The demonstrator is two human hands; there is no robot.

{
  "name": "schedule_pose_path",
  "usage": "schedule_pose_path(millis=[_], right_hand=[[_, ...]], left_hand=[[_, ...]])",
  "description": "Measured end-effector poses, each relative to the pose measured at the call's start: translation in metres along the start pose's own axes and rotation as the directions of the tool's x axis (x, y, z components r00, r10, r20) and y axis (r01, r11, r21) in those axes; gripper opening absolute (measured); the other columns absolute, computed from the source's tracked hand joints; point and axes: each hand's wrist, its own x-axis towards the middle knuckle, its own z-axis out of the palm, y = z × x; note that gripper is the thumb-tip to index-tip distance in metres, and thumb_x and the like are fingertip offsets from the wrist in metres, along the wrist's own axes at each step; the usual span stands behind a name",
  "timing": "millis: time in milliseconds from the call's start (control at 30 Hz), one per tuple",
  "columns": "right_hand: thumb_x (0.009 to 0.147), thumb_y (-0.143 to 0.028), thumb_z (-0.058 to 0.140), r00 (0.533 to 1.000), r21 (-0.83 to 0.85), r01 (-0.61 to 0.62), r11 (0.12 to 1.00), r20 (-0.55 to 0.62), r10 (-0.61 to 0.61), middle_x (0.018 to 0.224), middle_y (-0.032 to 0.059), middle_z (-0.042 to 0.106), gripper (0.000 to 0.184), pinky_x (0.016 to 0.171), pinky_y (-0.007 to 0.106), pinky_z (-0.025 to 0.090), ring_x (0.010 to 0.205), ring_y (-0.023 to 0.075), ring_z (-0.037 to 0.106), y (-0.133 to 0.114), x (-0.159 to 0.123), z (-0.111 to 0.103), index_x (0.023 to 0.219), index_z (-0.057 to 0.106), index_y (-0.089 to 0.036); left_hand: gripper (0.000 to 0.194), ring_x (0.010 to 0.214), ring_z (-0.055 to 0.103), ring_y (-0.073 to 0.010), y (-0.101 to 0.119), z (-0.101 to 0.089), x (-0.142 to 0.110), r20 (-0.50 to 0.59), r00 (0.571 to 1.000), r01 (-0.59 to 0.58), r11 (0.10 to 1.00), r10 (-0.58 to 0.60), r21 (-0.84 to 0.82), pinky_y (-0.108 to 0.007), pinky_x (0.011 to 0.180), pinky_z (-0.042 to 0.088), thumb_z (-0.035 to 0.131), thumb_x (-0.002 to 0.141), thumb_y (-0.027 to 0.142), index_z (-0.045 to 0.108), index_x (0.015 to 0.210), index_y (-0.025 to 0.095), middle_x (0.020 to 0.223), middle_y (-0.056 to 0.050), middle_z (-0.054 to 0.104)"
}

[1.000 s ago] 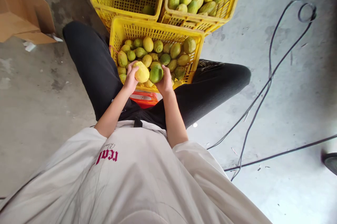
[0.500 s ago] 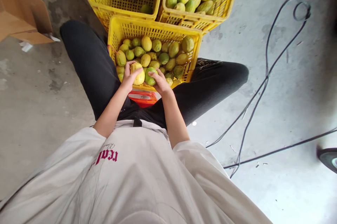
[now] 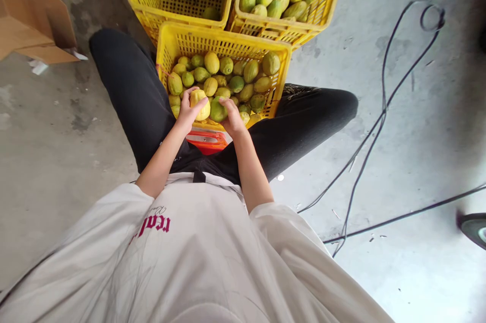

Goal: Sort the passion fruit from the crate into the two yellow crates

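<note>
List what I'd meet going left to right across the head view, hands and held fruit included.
Cardboard box, left knee, left hand, yellow fruit, green fruit, right hand, right knee, coiled cable end, dark round object at the right edge.

An open brown cardboard box [image 3: 38, 16] sits at the upper left on the stained grey concrete floor [image 3: 64, 156], with a white scrap [image 3: 38, 66] just beside it. Over on the right, a thin dark cable [image 3: 370, 136] crosses itself below a small coil, and its lower end meets a straighter dark line [image 3: 417, 213] running towards a rounded black object [image 3: 473, 228], cut off by the frame edge
</note>
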Motion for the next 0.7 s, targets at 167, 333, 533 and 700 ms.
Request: schedule_pose_path(millis=[167, 333, 533, 700], right_hand=[[0.104, -0.059, 0.083, 0.997, 0.043, 0.048, 0.998, 0.058, -0.051, 0.116, 0.0052, 0.091, 0.026, 0.105, 0.057, 0.081, 0.146, 0.04, 0.084, -0.011, 0.002, -0.005, 0.106, 0.071, -0.037], [0.105, -0.068, 0.089, 0.994, 0.036, 0.064, 0.997, 0.086, -0.067, 0.116, 0.0032, 0.092, 0.036, 0.112, 0.057, 0.079, 0.145, 0.0374, 0.083, -0.011, -0.004, -0.005, 0.113, 0.072, -0.037], [0.104, -0.055, 0.101, 0.992, -0.025, 0.0, 1.0, 0.122, 0.003, 0.109, 0.0032, 0.089, 0.037, 0.114, 0.06, 0.08, 0.146, 0.0382, 0.08, -0.006, -0.014, 0.003, 0.114, 0.071, -0.035], [0.095, -0.042, 0.109, 0.997, 0.014, 0.034, 0.999, 0.067, -0.035, 0.118, -0.001, 0.087, 0.048, 0.115, 0.057, 0.081, 0.139, 0.033, 0.082, 0.001, -0.005, -0.006, 0.113, 0.064, -0.037]], left_hand=[[0.048, 0.169, 0.074, -0.0343, 0.002, -0.001, 0.002, -0.015, 1.0, 0.022, 0.991, -0.024, -0.136, -0.049, 0.141, 0.063, 0.101, 0.103, 0.049, 0.072, 0.136, 0.031, 0.15, -0.007, 0.083], [0.052, 0.174, 0.074, -0.0383, 0.003, 0.001, 0.0, -0.006, 1.0, -0.012, 0.983, 0.011, -0.183, -0.054, 0.142, 0.065, 0.106, 0.102, 0.055, 0.071, 0.131, 0.03, 0.147, -0.009, 0.085], [0.045, 0.153, 0.085, -0.0354, -0.001, 0.001, -0.003, 0.034, 0.999, 0.035, 0.994, -0.031, -0.104, -0.046, 0.13, 0.071, 0.11, 0.096, 0.042, 0.077, 0.121, 0.028, 0.127, -0.006, 0.088], [0.027, 0.145, 0.087, -0.0336, -0.002, 0.001, -0.003, 0.058, 0.995, 0.087, 0.994, -0.083, -0.062, -0.044, 0.121, 0.073, 0.094, 0.108, 0.04, 0.072, 0.116, 0.027, 0.125, -0.005, 0.087]])
